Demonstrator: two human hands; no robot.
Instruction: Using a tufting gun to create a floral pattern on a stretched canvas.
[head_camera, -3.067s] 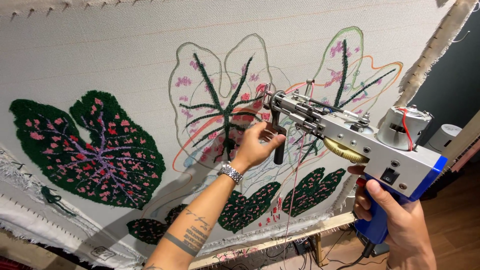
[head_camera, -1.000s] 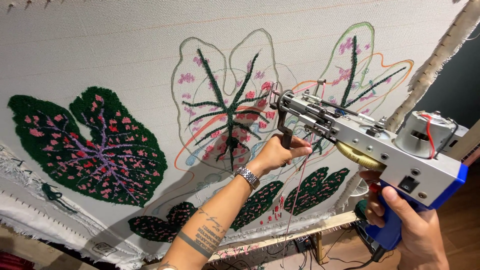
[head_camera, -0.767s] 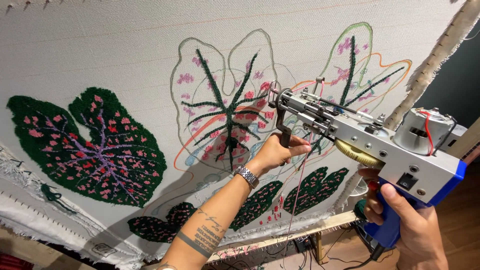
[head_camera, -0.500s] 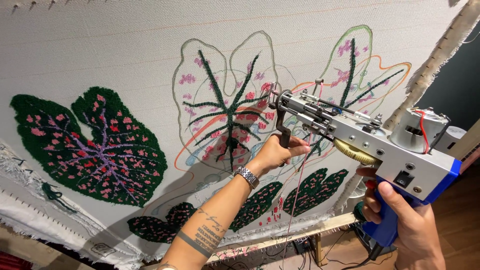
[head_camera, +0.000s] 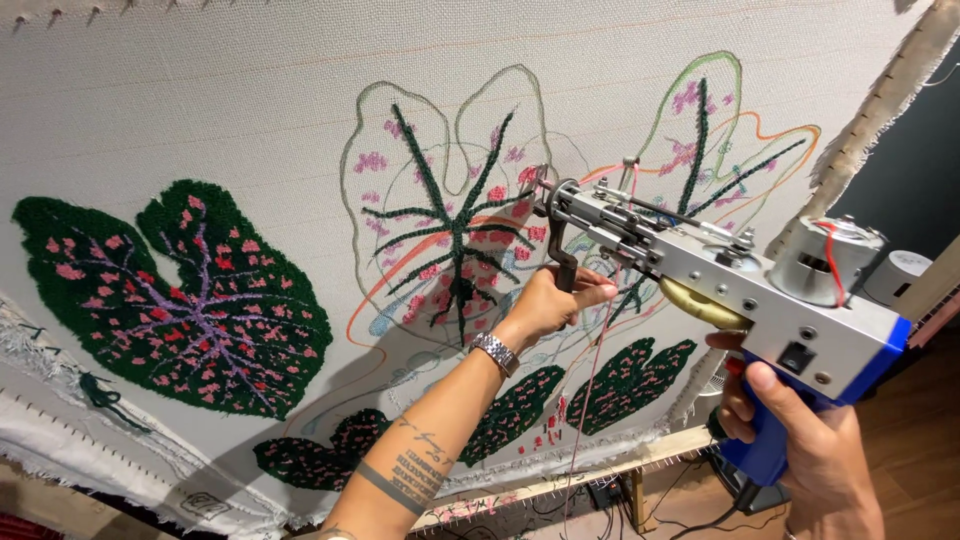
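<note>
A rug-tufting workshop — pale backing cloth is stretched on a wooden frame with tack strips, partly filled with tufted leaf designs, and a powered tufting gun points at it — cables trail below.

We see a pale stretched backing cloth filling nearly the whole view, its frayed edge running up at the upper right. Beyond that edge sits a dark wall. At the lower right lies a brown wooden floor. A light wooden frame bar slants along the bottom, and black cables trail beneath it. A small white round device stands against the dark wall. Light falls evenly and brightly
</note>
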